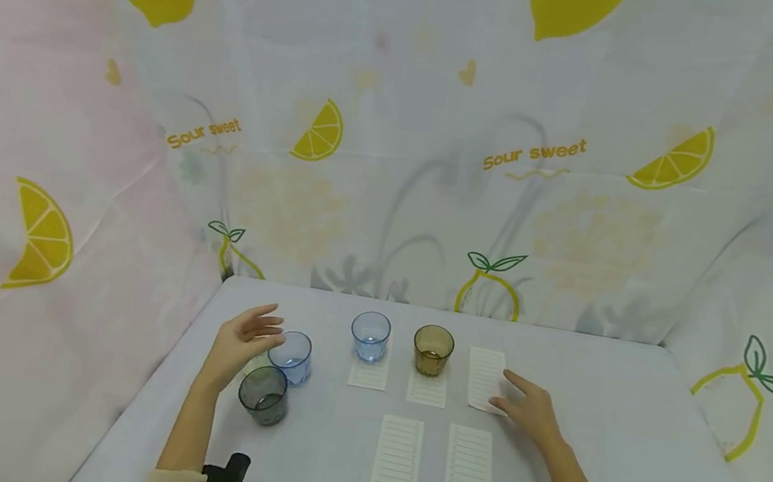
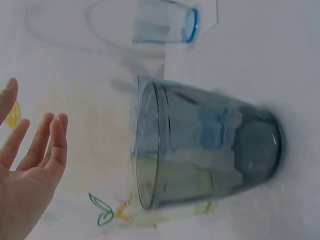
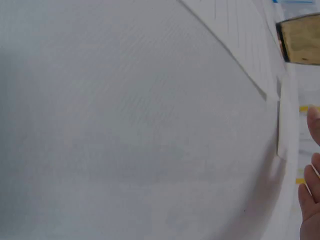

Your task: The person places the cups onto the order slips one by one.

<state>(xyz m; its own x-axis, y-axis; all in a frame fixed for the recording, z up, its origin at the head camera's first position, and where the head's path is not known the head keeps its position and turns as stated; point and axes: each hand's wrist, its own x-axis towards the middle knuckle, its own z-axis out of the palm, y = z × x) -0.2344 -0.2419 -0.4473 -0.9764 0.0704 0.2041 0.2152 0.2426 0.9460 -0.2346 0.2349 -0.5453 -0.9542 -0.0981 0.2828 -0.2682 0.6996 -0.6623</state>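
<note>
My left hand (image 1: pixel 244 343) hovers with loosely bent fingers beside a group of glasses at the left. There stand a smoky grey glass (image 1: pixel 264 397), a blue glass (image 1: pixel 291 361) and a pale green glass (image 2: pixel 202 209), mostly hidden behind the others. In the left wrist view nothing is in that hand. My right hand (image 1: pixel 532 412) reaches to the right edge of a lined paper slip (image 1: pixel 484 379), fingers and thumb apart, fingertips right at its edge. Another blue glass (image 1: pixel 369 337) and an amber glass (image 1: pixel 432 351) stand upright on two slips further left.
Two longer lined slips (image 1: pixel 397 463) lie side by side nearer the front of the white table (image 1: pixel 313 465). A lemon-print cloth (image 1: pixel 390 216) hangs behind and along both sides. Dark wrist mounts (image 1: pixel 227 472) sit at both sleeves.
</note>
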